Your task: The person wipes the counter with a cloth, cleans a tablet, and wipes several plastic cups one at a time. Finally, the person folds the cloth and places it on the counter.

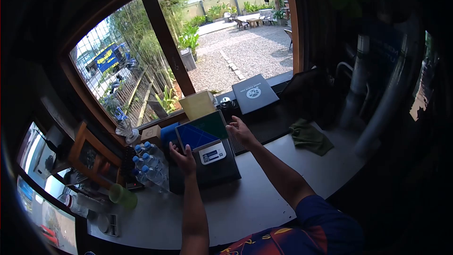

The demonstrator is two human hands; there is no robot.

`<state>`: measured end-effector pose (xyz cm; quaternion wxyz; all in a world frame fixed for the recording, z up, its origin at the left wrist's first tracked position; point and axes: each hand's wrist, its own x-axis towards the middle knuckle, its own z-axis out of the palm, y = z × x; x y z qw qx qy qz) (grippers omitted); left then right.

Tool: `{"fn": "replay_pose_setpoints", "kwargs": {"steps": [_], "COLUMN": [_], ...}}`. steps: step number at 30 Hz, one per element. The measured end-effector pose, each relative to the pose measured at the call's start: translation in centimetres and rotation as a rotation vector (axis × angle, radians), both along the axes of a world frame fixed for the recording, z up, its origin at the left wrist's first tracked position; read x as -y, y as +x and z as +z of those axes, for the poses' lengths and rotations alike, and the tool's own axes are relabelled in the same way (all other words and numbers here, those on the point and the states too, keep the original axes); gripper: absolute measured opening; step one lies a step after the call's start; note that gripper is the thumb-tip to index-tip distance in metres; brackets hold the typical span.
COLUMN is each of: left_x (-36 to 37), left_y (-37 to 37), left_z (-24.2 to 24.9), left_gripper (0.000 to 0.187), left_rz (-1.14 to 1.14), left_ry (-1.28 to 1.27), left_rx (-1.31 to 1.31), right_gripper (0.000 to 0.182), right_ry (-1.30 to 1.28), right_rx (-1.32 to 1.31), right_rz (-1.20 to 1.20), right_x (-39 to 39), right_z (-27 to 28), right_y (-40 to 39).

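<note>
A tilted point-of-sale screen point(202, 130) showing blue and green panels stands on a dark base point(214, 163) with a white label, at the back of a grey counter point(245, 208). My left hand point(183, 157) rests at the screen's lower left corner, fingers spread. On the opposite side, my right hand point(239, 131) touches the upper right edge of the screen, fingers loosely open. Neither hand holds anything loose.
Several water bottles point(146, 163) stand left of the base, with a green cup point(122, 195) nearer the counter's edge. A yellow-green box point(198, 104), a dark grey folder point(255, 93) and a green cloth point(309, 137) lie behind and right. A large window is beyond.
</note>
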<state>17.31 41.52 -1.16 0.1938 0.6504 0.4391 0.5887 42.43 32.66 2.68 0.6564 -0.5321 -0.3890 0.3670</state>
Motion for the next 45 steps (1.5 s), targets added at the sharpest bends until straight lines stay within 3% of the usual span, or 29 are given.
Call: {"fn": "replay_pose_setpoints", "kwargs": {"steps": [2, 5, 8, 9, 11, 14, 19, 22, 23, 25, 28, 32, 35, 37, 41, 44, 45], "left_x": [2.9, 6.3, 6.5, 6.8, 7.2, 6.2, 5.8, 6.0, 6.3, 6.3, 6.4, 6.6, 7.0, 6.9, 6.7, 6.7, 6.9], "left_y": [0.4, 1.2, 1.0, 1.2, 2.1, 1.6, 1.2, 1.4, 1.6, 1.8, 1.6, 1.3, 1.7, 1.7, 1.4, 1.2, 1.3], "left_z": [-1.9, -5.1, -4.8, -4.6, -4.0, -4.5, -4.4, -3.8, -4.0, -3.9, -3.9, -3.6, -3.3, -3.3, -3.6, -3.5, -3.5], "left_gripper": [0.078, 0.065, 0.051, 0.048, 0.043, 0.042, 0.04, 0.038, 0.038, 0.038, 0.039, 0.041, 0.042, 0.043, 0.044, 0.045, 0.045], "left_rz": [0.184, 0.136, -0.26, -0.224, -0.149, -0.176, -0.167, -0.166, -0.178, -0.174, -0.17, -0.163, -0.167, -0.168, -0.176, -0.185, -0.178], "left_ry": [0.235, 0.121, -0.142, -0.079, 0.052, -0.023, -0.056, -0.084, -0.1, -0.104, -0.095, -0.089, -0.112, -0.12, -0.116, -0.094, -0.097], "left_rx": [-0.139, -0.265, -0.604, -0.679, -0.828, -0.805, -0.765, -0.758, -0.763, -0.763, -0.761, -0.774, -0.774, -0.774, -0.777, -0.767, -0.766], "right_gripper": [0.067, 0.045, 0.049, 0.052, 0.057, 0.061, 0.062, 0.063, 0.065, 0.068, 0.067, 0.064, 0.062, 0.062, 0.064, 0.065, 0.065], "right_ry": [-0.012, -0.095, -0.41, -0.552, -0.742, -0.919, -0.925, -0.78, -0.648, -0.504, -0.424, -0.749, -0.896, -0.721, -0.353, -0.465, -0.601], "right_rx": [0.137, 0.597, 0.959, 1.084, 1.107, 1.109, 1.092, 1.164, 1.277, 1.354, 1.249, 1.127, 1.114, 1.274, 1.412, 1.341, 1.347], "right_rz": [-0.173, -0.645, -0.895, -1.027, -1.036, -0.85, -0.852, -0.544, -0.297, -0.081, -0.063, -0.603, -0.739, -0.566, 0.074, 0.069, -0.109], "right_x": [1.1, 4.7, 10.1, 12.1, 16.3, 20.4, 21.0, 18.7, 18.3, 19.1, 20.3, 19.7, 18.2, 16.9, 20.1, 25.4, 26.5], "right_z": [-2.5, -8.3, -11.6, -12.0, -12.5, -16.6, -16.6, -16.4, -17.5, -18.0, -17.4, -16.2, -16.4, -17.2, -17.9, -16.1, -16.6], "right_y": [3.4, 10.5, 15.9, 16.6, 19.0, 21.8, 19.6, 12.6, 6.9, 1.2, 1.1, 9.0, 10.1, 5.7, -4.1, -0.8, 2.6]}}
